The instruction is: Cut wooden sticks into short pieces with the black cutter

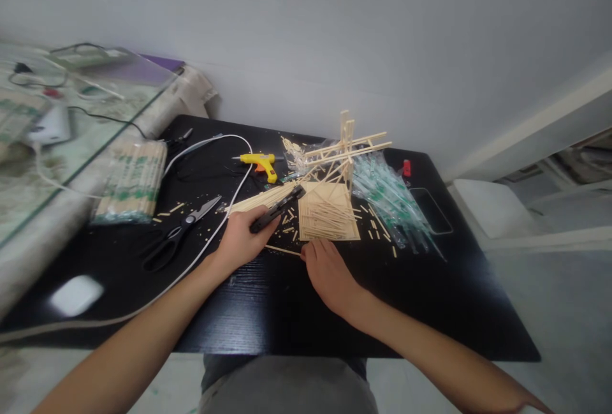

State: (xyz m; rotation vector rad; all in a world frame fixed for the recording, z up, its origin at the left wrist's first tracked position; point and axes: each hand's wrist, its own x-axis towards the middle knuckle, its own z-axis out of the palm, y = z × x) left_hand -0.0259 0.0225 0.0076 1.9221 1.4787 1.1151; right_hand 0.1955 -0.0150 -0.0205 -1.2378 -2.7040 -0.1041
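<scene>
My left hand (246, 235) is closed round a long black hand tool (277, 208) whose exact kind I cannot make out; it points up and to the right. A thin wooden stick (284, 250) runs between my two hands just above the black table. The fingers of my right hand (329, 273) pinch its right end, while its left end meets my left hand. Just beyond my right hand lies a square wooden mat (352, 226) with many loose thin sticks (327, 216) on top. More long sticks (261, 198) lie in a bundle behind my left hand.
A stick-built frame (347, 152) stands at the back, beside plastic-wrapped sticks (387, 194) and a phone (433, 211). A yellow glue gun (261, 164), black scissors (179, 232) and a white cable (217, 229) lie to the left. Packed sticks (131, 181) sit farther left. Short offcuts dot the table (296, 318).
</scene>
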